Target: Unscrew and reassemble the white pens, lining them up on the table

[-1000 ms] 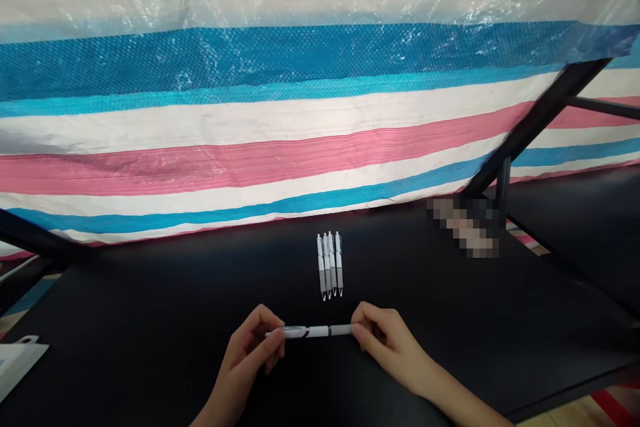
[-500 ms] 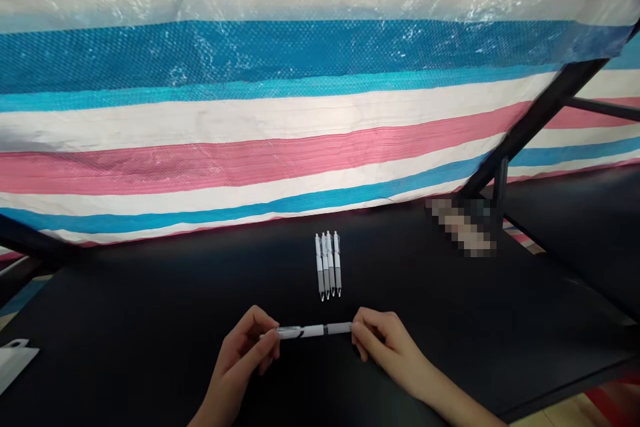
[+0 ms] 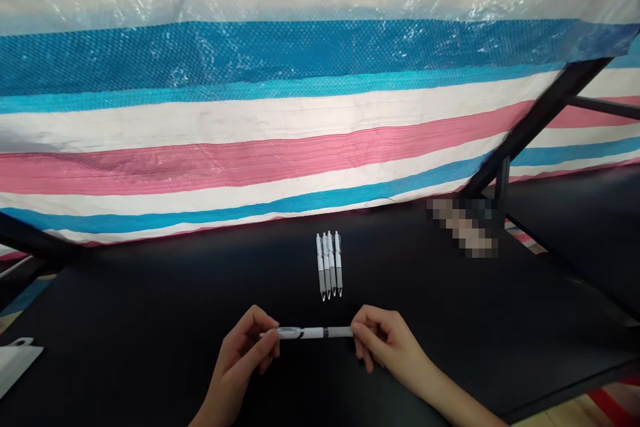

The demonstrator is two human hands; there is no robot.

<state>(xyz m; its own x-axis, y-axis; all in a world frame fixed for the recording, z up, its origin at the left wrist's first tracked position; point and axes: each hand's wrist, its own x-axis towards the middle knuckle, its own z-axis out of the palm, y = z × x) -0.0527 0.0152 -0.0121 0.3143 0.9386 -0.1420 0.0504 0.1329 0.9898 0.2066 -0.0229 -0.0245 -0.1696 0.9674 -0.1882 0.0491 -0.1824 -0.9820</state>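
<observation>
A white and grey click pen (image 3: 314,332) is held level between my two hands, close to the table's front. The fingertips of my left hand (image 3: 246,350) pinch its clip end. At the grey grip end, my right hand (image 3: 383,339) has thumb and forefinger closed on it, and those fingers hide the tip. Just beyond lie several matching pens (image 3: 329,266) side by side on the black table (image 3: 165,307), their tips facing me and their clip ends pointing away.
Striped plastic sheeting (image 3: 280,147) hangs behind the table. A black slanted frame bar (image 3: 540,127) stands at the right. Near it lies a pixelated, unrecognisable patch (image 3: 463,227). At the left edge is a white item with a loop handle (image 3: 17,364).
The pen stays between both hands almost unmoved. My right hand's lower fingers have shifted slightly; the view has moved a little.
</observation>
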